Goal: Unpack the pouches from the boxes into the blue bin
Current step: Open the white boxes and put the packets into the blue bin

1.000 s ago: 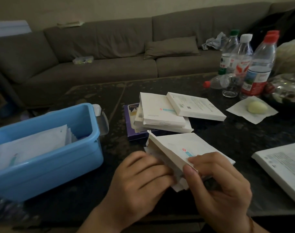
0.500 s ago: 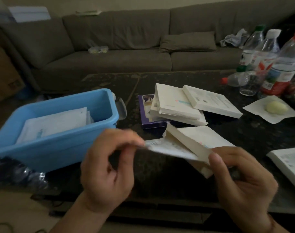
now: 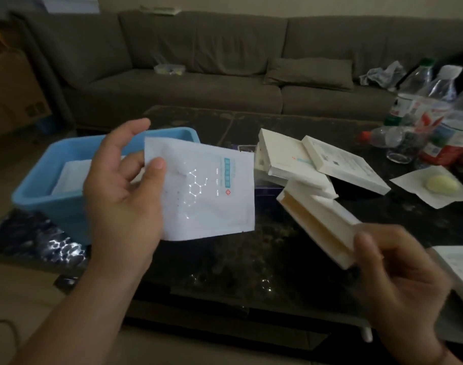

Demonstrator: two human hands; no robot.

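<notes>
My left hand (image 3: 122, 191) pinches a flat white pouch (image 3: 206, 193) by its left edge, thumb on the front, and holds it in the air just right of the blue bin (image 3: 53, 164). The bin stands on the table's left end with white pouches (image 3: 69, 175) lying inside. My right hand (image 3: 393, 275) grips an opened white box (image 3: 320, 219) at its near corner; the open end faces left and looks hollow. Behind it, more white boxes (image 3: 291, 159) lie stacked on the dark table (image 3: 238, 259), with another white box (image 3: 343, 164) leaning on them.
Several plastic bottles (image 3: 436, 114) stand at the table's far right. A pale egg-like lump lies on a paper napkin (image 3: 433, 188). A white booklet (image 3: 459, 264) lies at the right edge. A grey sofa (image 3: 198, 61) runs behind the table, a cardboard carton (image 3: 11, 88) at far left.
My left hand has drawn the pouch fully out of the box and lifted it left toward the bin. My right hand has tilted the emptied box to the right.
</notes>
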